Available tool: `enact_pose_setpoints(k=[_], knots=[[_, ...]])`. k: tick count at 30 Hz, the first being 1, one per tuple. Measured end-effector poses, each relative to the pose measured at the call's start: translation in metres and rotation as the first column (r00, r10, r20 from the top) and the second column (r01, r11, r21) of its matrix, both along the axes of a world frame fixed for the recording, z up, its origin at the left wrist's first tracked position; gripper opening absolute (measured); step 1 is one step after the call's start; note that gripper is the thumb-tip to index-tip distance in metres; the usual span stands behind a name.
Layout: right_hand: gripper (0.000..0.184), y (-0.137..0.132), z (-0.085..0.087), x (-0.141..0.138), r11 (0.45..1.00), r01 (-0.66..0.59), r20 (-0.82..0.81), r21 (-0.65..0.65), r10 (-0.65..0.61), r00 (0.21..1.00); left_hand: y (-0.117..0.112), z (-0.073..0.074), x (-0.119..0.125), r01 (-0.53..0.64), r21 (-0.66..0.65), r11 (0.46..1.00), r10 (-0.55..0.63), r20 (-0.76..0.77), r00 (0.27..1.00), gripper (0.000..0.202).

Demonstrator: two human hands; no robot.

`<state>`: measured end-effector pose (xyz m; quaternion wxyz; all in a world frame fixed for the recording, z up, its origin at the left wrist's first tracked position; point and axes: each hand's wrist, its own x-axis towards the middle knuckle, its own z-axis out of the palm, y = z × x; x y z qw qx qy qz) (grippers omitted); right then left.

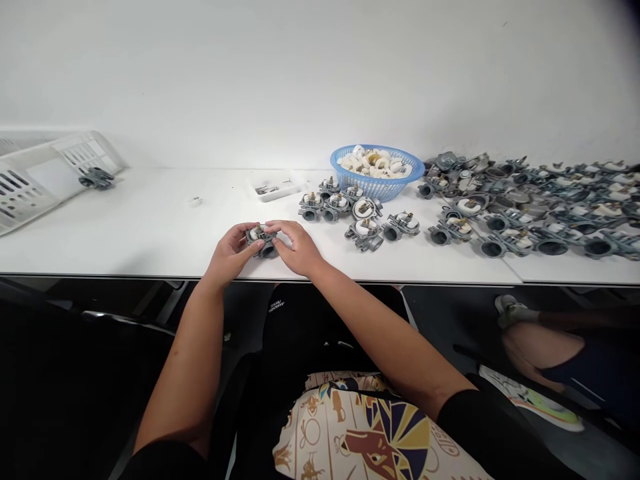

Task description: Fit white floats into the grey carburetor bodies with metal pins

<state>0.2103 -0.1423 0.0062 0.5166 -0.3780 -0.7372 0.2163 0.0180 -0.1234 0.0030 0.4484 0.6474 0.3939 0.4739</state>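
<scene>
Near the table's front edge, a grey metal carburetor (269,251) with a white float and brass parts on top is held between both my hands. My left hand (234,252) wraps its left side, thumb along the front. From the right, my right hand (296,248) grips it with the fingers over the top and the thumb at the front. My fingers partly cover the carburetor. Just to the right stand several similar carburetors (364,233) with white floats. Behind my hands lies a small white tray (275,193) with thin metal pieces in it.
A blue plastic basket (377,190) of white floats stands behind the carburetors. Many more carburetors (553,240) crowd the table's right side. A white slotted crate (45,177) and a lone carburetor (97,179) are at the left. Another person's leg (543,347) shows at lower right.
</scene>
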Motion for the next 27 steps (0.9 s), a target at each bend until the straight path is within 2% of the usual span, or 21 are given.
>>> enact_pose_setpoints(k=[3, 5, 9, 12, 14, 18, 22, 27], knots=[[0.021, -0.001, 0.001, 0.000, 0.999, -0.006, -0.003, -0.039, 0.006, 1.000, -0.001, 0.003, 0.003, 0.017, 0.011, 1.000, -0.016, -0.032, 0.999, 0.057], [0.020, -0.001, 0.001, 0.000, 0.996, -0.019, -0.017, -0.090, 0.017, 1.000, -0.003, 0.007, 0.003, -0.010, 0.017, 1.000, 0.012, -0.146, 0.989, 0.060], [0.023, -0.001, 0.001, 0.001, 0.986, -0.033, -0.031, -0.163, 0.028, 0.999, -0.009, 0.023, 0.001, -0.134, 0.100, 0.986, 0.165, -0.463, 0.871, 0.061], [0.033, -0.003, 0.002, 0.000, 0.986, -0.019, 0.011, -0.163, 0.021, 1.000, -0.012, 0.039, 0.001, -0.193, 0.136, 0.972, 0.236, -0.551, 0.800, 0.059], [0.037, -0.004, 0.002, 0.000, 0.985, -0.012, 0.034, -0.173, 0.018, 0.999, -0.013, 0.049, 0.003, -0.183, 0.097, 0.978, 0.205, -0.567, 0.798, 0.057], [0.040, -0.003, -0.001, 0.000, 0.977, -0.040, 0.023, -0.211, 0.045, 0.999, -0.011, 0.063, 0.007, -0.191, -0.060, 0.980, 0.129, -0.543, 0.830, 0.060], [0.040, 0.002, -0.006, -0.002, 0.973, -0.088, -0.014, -0.214, 0.087, 0.996, 0.000, 0.066, 0.005, -0.151, -0.230, 0.961, 0.028, -0.463, 0.886, 0.069], [0.038, 0.002, -0.006, -0.003, 0.976, -0.081, -0.021, -0.201, 0.078, 0.997, 0.010, 0.066, 0.001, -0.111, -0.285, 0.952, -0.019, -0.418, 0.908, 0.062]])
